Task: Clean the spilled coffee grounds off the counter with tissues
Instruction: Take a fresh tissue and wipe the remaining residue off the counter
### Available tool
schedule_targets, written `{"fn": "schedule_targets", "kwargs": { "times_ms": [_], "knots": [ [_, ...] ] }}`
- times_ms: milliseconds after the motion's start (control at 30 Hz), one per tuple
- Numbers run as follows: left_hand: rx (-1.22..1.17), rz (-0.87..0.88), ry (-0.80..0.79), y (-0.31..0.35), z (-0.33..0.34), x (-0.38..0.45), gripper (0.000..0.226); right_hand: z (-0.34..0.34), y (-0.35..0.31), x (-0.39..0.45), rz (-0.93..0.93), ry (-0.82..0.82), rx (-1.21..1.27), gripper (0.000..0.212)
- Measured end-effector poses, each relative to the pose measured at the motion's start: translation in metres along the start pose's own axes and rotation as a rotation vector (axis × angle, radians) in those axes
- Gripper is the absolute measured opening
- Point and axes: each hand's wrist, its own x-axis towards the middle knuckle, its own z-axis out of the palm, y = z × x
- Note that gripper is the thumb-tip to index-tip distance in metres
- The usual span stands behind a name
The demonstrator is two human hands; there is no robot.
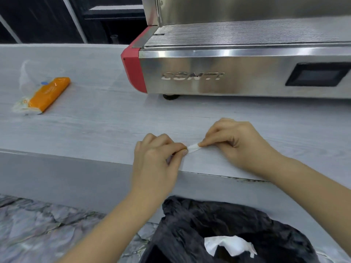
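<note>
Tissue (192, 148) between both grips

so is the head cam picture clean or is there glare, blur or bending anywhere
Head view: bright glare streaks on the steel espresso machine, its logo smeared by blur; wide-angle bending curves the counter edge; the tissue pinched between left hand and right hand is soft; the orange tissue pack is fairly clear.

White tissue (192, 148), folded into a narrow strip, stretched taut just above the pale grey bench (95, 122) near its front edge, orange tissue pack (48, 94) lying flat at 10 o'clock, well apart, one end open, no grounds discernible on bench surface
</note>
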Motion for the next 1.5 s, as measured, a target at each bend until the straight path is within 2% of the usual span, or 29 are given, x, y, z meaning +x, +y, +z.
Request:
{"fn": "schedule_targets", "kwargs": {
  "times_ms": [300,433,567,733,833,967,1167,1500],
  "knots": [
    [-0.099,0.196,-0.069,0.063,0.018,-0.045,0.008,-0.041,-0.031,-0.111,0.059,0.052,-0.115,0.030],
    [-0.036,0.234,0.025,0.062,0.025,-0.009,0.008,-0.049,-0.015,-0.085,0.052,0.182,-0.192,0.029],
    [0.044,0.177,0.107,0.045,0.043,0.057,0.009,-0.054,0.031,-0.022,0.003,0.311,-0.286,0.027],
    [0.117,0.073,0.063,0.013,0.063,0.104,0.013,-0.035,0.067,0.023,-0.014,0.175,-0.389,0.035],
    [0.108,0.055,-0.001,-0.002,0.069,0.108,0.009,-0.025,0.082,0.024,0.085,0.090,-0.383,0.043],
    [0.035,0.038,-0.046,-0.003,0.072,0.110,0.006,-0.027,0.091,0.025,0.178,0.091,-0.337,0.043],
    [-0.129,0.056,-0.144,0.012,0.073,0.100,0.004,-0.053,0.069,-0.017,0.121,0.119,-0.250,0.035],
    [-0.125,0.219,-0.183,0.057,0.040,0.011,0.009,-0.056,-0.002,-0.112,0.113,0.111,-0.213,0.037]
  ]
}}
